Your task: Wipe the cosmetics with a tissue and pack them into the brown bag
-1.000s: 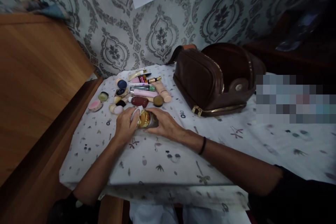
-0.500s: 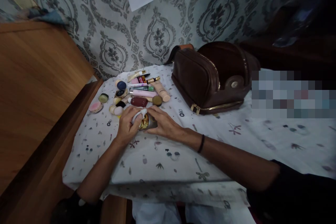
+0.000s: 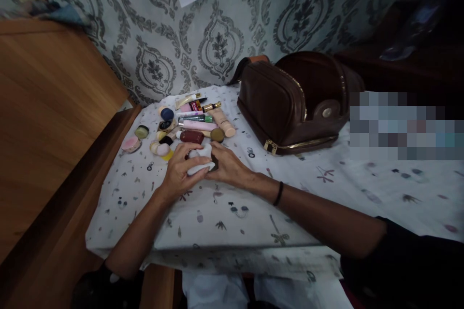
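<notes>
My left hand [image 3: 183, 169] is closed around a crumpled white cloth [image 3: 197, 169], which could also be a wipe. The cloth is pressed against a small dark brown container [image 3: 215, 161] and covers most of it. My right hand [image 3: 230, 166] grips that container from the right side, with fingers and thumb around it. Just behind the hands lie a dark red bottle [image 3: 192, 136] with a white cap and a round olive-brown lidded pot [image 3: 217, 135]. A yellow and white item [image 3: 165, 151] sits by the left fingers.
Several cosmetics, among them a beige tube [image 3: 224, 123], a pink tube [image 3: 199, 126], a green jar [image 3: 141, 131] and a pink jar [image 3: 131, 144], lie on the patterned tablecloth [image 3: 203, 231]. A brown leather bag [image 3: 268, 101] stands unzipped at right. Wooden furniture [image 3: 58, 91] borders the left side.
The white cloth has spread over the container's gold part, which showed before and is now hidden. My left fingers have shifted rightward around it. The right hand keeps its grip.
</notes>
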Motion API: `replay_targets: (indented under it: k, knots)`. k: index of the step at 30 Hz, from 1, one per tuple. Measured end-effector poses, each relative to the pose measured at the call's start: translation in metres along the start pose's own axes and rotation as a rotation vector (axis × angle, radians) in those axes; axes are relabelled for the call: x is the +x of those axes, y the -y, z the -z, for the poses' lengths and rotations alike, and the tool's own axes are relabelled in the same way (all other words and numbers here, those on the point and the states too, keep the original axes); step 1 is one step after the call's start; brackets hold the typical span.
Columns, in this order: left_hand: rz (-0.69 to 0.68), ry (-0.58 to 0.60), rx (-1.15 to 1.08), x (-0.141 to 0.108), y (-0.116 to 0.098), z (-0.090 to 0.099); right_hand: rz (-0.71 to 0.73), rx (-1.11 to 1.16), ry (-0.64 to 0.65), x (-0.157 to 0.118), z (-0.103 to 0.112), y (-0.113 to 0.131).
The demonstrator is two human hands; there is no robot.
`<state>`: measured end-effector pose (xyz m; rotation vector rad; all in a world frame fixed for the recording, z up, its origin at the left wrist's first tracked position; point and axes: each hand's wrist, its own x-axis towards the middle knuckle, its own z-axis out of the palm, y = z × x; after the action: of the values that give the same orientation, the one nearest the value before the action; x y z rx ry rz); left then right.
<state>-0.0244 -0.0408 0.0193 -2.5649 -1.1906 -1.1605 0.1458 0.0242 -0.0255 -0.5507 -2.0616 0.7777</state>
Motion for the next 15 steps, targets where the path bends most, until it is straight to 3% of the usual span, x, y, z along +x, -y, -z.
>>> replay_targets:
  k: [8, 15]
  knots:
    - [0.055, 0.179, -0.104, 0.001, -0.001, 0.014, -0.083, 0.103, 0.014, 0.003, 0.004, -0.002]
    - [0.182, 0.191, -0.13, -0.002, 0.005, 0.014, -0.208, 0.191, 0.034, 0.006, 0.006, -0.006]
